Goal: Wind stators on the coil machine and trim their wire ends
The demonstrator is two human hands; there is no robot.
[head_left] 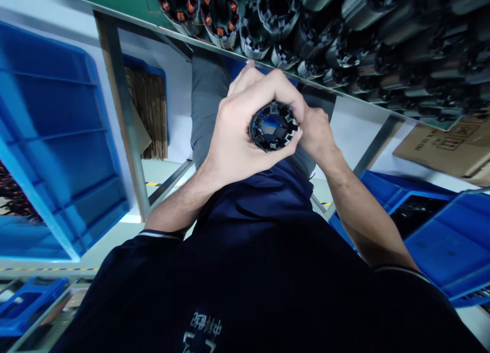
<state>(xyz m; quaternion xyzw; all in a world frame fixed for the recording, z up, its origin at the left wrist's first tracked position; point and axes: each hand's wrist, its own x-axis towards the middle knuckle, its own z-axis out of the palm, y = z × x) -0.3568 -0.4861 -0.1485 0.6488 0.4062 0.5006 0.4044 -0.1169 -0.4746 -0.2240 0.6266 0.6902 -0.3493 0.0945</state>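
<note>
My left hand (237, 123) is wrapped round a motor stator core (253, 133), a hollow cylinder whose black, toothed end ring faces up at me. Thumb and forefinger curl about its rim, and I can see down through its bore. No copper winding shows on this core. Close against its right side is my right hand (316, 128), with the fingers curled in. Those fingertips are hidden behind my left hand and the core, so what they grip cannot be made out. Both hands are over my lap, just short of the bench edge.
Many bare stator cores (277, 11) crowd the green bench (126, 1), with two copper-wound stators (220, 16) at their left. A blue crate (57, 128) stands at left, cardboard sheets (147, 113) under the bench. Blue bins (451, 241) and a carton (447, 146) are at right.
</note>
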